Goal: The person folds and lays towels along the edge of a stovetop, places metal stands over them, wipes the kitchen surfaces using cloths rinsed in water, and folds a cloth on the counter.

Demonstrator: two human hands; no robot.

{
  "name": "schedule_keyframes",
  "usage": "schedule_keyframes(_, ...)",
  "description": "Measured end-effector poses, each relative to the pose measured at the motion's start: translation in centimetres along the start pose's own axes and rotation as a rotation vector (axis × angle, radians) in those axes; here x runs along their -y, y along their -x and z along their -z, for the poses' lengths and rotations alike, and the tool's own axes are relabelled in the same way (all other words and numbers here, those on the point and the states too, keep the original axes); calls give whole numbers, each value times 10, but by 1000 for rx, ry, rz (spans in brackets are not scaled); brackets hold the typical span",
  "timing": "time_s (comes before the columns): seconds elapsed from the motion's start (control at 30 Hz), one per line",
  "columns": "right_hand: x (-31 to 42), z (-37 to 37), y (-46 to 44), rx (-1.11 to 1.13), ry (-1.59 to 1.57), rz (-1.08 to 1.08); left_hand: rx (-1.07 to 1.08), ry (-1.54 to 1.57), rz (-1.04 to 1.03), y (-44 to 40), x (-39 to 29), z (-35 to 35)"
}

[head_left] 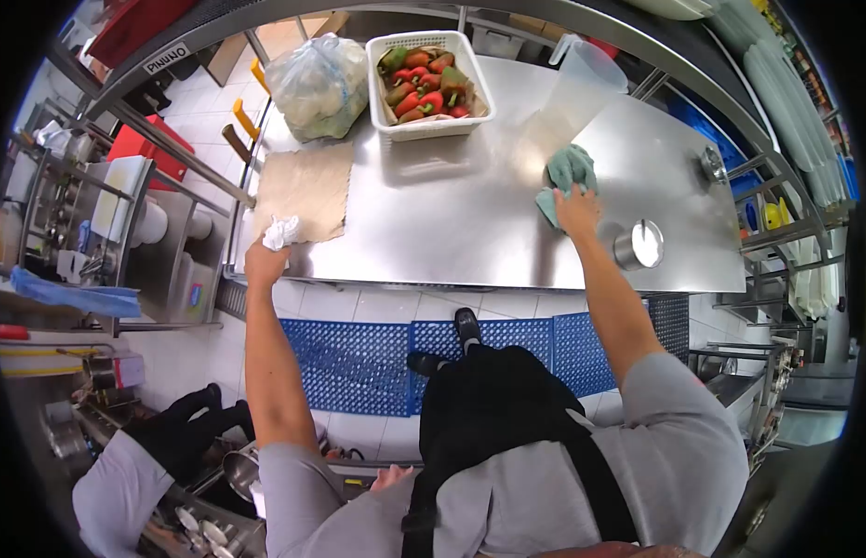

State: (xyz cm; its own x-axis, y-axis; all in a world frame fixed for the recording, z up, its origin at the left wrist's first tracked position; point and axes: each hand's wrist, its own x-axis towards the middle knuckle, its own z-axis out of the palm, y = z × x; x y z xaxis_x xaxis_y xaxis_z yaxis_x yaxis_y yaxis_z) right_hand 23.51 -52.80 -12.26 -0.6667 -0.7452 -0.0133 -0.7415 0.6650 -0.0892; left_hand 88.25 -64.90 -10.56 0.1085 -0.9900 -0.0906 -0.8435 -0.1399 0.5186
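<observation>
On the steel table, my right hand is closed on a crumpled green cloth right of the middle. A round metal container stands just right of my right forearm. My left hand grips a crumpled white paper at the table's left front edge. Beside it lies a sheet of brown paper with a ragged right edge. The fingers of my left hand are partly hidden.
A white basket of red and green peppers and a plastic bag stand at the back. Behind the green cloth is a clear plastic jug. Knife handles stick up at the left edge. Another person is at the lower left.
</observation>
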Motion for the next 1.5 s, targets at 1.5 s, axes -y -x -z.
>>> schedule_keyframes(1.5,77,71,196,-222,-1449,-30,450,507,-605,47,-205,-51)
